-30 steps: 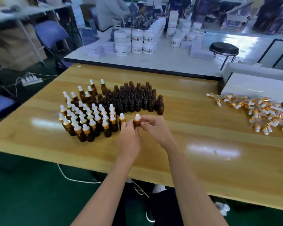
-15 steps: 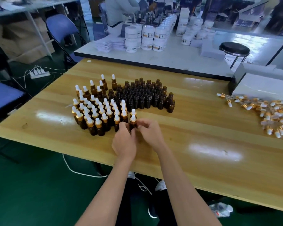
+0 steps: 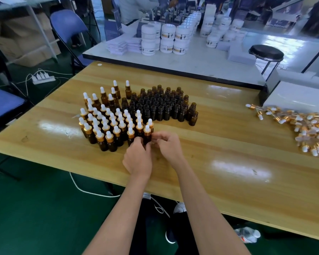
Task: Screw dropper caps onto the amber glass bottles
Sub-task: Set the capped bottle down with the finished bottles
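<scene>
Left hand point(image 3: 137, 159) gripping capped bottle point(image 3: 147, 134) standing on counter point(image 3: 219, 153) at cluster's point(image 3: 107, 124) near right corner, right hand point(image 3: 168, 147) curling alongside, grasp indeterminable, loose caps point(image 3: 302, 126) lying well right of cluster.

Wooden table point(image 3: 228, 144) bears capped bottles point(image 3: 107, 126), uncapped bottles point(image 3: 160, 105), loose dropper caps point(image 3: 306, 126)

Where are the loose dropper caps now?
In the head view, the loose dropper caps lie heaped on the table at its right edge, beside the white box, well right of the bottles.
</scene>
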